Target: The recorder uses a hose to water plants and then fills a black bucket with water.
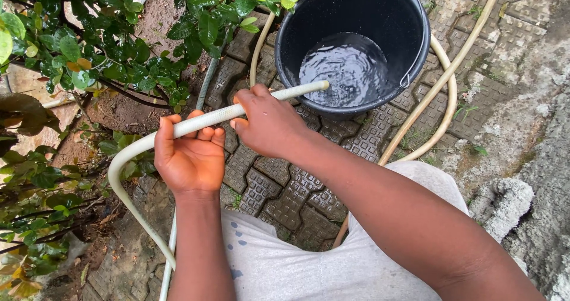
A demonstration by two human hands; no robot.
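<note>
A pale garden hose (pixel 124 158) curves up from the lower left and ends at a nozzle tip (pixel 320 85) over a black bucket (pixel 415 34). Rippling water (pixel 350 63) lies in the bucket's bottom. My left hand (pixel 189 155) is wrapped around the hose from below, palm up. My right hand (pixel 267 123) grips the same hose from above, closer to the tip, pointing it into the bucket. My light grey shirt (pixel 297 265) fills the lower middle.
Another loop of hose (pixel 442 81) curls around the bucket's right side on the patterned paving stones (pixel 279 188). Leafy green shrubs (pixel 107 46) and bare soil crowd the left. Rough concrete (pixel 534 158) lies on the right.
</note>
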